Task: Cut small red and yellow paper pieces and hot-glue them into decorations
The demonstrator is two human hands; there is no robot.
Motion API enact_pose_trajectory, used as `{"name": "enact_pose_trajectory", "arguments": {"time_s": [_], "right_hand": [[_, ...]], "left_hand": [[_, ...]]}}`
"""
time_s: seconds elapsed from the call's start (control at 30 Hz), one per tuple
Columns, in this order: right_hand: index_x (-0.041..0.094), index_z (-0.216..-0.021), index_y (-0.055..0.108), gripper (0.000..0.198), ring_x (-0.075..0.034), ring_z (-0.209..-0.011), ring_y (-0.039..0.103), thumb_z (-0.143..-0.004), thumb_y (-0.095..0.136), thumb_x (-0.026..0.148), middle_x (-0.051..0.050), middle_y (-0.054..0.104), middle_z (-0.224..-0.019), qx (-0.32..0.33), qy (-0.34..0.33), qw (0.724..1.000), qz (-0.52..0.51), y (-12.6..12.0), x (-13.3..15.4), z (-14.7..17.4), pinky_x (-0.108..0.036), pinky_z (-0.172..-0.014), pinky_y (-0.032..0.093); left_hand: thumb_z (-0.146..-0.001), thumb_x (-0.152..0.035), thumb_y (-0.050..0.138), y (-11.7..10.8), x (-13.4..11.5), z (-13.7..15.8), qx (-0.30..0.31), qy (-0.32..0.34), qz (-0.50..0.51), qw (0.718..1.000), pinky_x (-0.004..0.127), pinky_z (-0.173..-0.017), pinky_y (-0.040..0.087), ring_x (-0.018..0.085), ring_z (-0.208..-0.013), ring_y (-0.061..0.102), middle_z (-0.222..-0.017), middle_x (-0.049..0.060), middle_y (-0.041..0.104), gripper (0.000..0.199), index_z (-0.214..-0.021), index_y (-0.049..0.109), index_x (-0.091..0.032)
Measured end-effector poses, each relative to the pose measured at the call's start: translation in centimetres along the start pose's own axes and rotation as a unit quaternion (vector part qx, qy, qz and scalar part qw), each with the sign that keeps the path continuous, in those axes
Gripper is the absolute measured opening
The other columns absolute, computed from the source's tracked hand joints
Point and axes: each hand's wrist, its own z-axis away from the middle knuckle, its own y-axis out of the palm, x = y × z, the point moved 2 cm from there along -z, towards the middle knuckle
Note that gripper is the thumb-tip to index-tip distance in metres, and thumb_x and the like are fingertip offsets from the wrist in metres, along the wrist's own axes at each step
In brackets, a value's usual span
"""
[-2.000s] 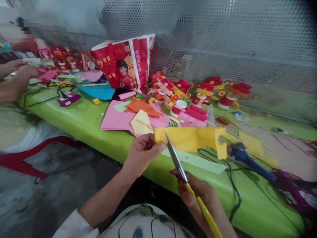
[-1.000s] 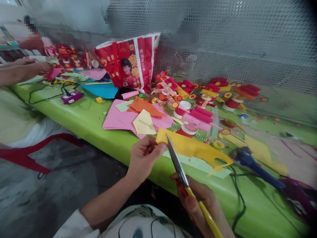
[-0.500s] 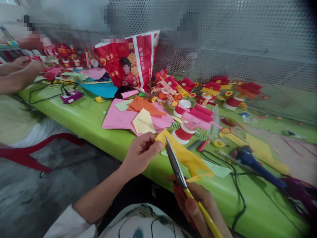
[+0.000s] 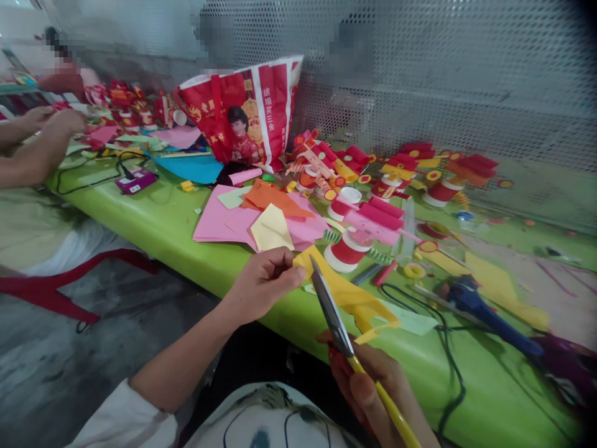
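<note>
My left hand (image 4: 263,283) pinches the upper left end of a sheet of yellow paper (image 4: 352,290), above the table's near edge. My right hand (image 4: 373,382) is wrapped round the yellow handles of a pair of scissors (image 4: 332,311). The blades point up and away from me and lie across the paper, their tips close to my left fingers. A narrow yellow strip dangles from the paper's lower right end. Just beyond stands a paper figure with a pink head (image 4: 372,225) on a red and white cup base.
Pink paper sheets (image 4: 217,218) lie under orange and cream scraps. Behind them stands a red shopping bag (image 4: 242,118). More paper figures (image 4: 401,165) line the mesh wall. At right are a blue glue gun (image 4: 485,314) and a black cord (image 4: 452,367). Another person's hands (image 4: 56,134) work at far left.
Both hands, the scissors and the yellow paper stay nearly where they were. The view has shifted very slightly.
</note>
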Motion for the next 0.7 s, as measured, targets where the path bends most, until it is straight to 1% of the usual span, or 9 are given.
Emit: {"name": "enact_pose_trajectory", "arguments": {"time_s": [0.1,0.2,0.27,0.37,0.5,0.63,0.7], "right_hand": [[0.012,-0.119,0.071,0.094,-0.011,-0.044,0.033,-0.081,0.048,0.094,0.003,0.042,-0.057,-0.001,-0.006,1.0,0.012,-0.1,0.3,0.0,-0.025,-0.04,0.022],[0.013,-0.118,0.071,0.093,-0.011,-0.045,0.033,-0.08,0.048,0.095,0.002,0.043,-0.058,-0.007,-0.01,1.0,0.02,-0.2,0.4,-0.1,-0.025,-0.04,0.02],[0.014,-0.118,0.071,0.09,-0.011,-0.045,0.032,-0.081,0.047,0.093,0.002,0.044,-0.059,-0.014,-0.018,0.999,0.032,-0.2,0.4,0.0,-0.026,-0.04,0.018],[0.015,-0.113,0.072,0.088,-0.012,-0.047,0.035,-0.082,0.046,0.093,0.001,0.047,-0.061,-0.027,-0.032,0.997,0.06,-0.2,0.4,0.0,-0.027,-0.042,0.021],[0.014,-0.113,0.071,0.089,-0.012,-0.047,0.034,-0.083,0.045,0.093,0.002,0.046,-0.058,-0.023,-0.033,0.997,0.063,-0.2,0.4,0.1,-0.027,-0.044,0.023],[0.013,-0.115,0.07,0.088,-0.011,-0.046,0.031,-0.084,0.047,0.092,0.002,0.045,-0.058,-0.009,-0.013,0.999,0.039,-0.1,0.7,0.2,-0.026,-0.043,0.02],[0.014,-0.114,0.071,0.088,-0.011,-0.046,0.032,-0.082,0.048,0.093,0.002,0.047,-0.059,-0.008,-0.011,0.999,0.036,-0.1,0.9,0.2,-0.026,-0.042,0.02]], "left_hand": [[-0.091,-0.044,0.069,-0.3,-0.1,-0.3,0.03,-0.016,0.0,0.999,0.021,-0.048,0.027,0.006,-0.051,0.035,-0.065,-0.006,0.045,0.033,-0.077,0.054,-0.018],[-0.089,-0.046,0.071,-0.7,-0.3,-0.6,0.064,-0.033,-0.022,0.997,0.021,-0.047,0.026,0.006,-0.05,0.036,-0.064,-0.006,0.044,0.036,-0.075,0.052,-0.018],[-0.089,-0.043,0.071,-1.0,-0.7,-0.7,0.081,-0.038,-0.039,0.995,0.021,-0.047,0.026,0.006,-0.05,0.036,-0.063,-0.006,0.043,0.034,-0.075,0.053,-0.018],[-0.09,-0.037,0.069,-1.3,-1.3,-0.9,0.1,-0.034,-0.052,0.993,0.021,-0.047,0.027,0.006,-0.051,0.036,-0.065,-0.006,0.045,0.027,-0.076,0.055,-0.017],[-0.091,-0.032,0.068,-1.5,-1.8,-1.0,0.14,-0.035,-0.063,0.988,0.02,-0.047,0.026,0.005,-0.054,0.034,-0.067,-0.005,0.045,0.023,-0.078,0.057,-0.016],[-0.092,-0.035,0.068,-1.9,-1.8,-1.1,0.154,-0.039,-0.079,0.984,0.02,-0.049,0.026,0.006,-0.055,0.033,-0.066,-0.005,0.043,0.027,-0.077,0.057,-0.016],[-0.092,-0.037,0.068,-2.1,-1.8,-1.2,0.158,-0.042,-0.091,0.982,0.02,-0.049,0.026,0.006,-0.057,0.033,-0.066,-0.005,0.044,0.028,-0.076,0.057,-0.016]]}}
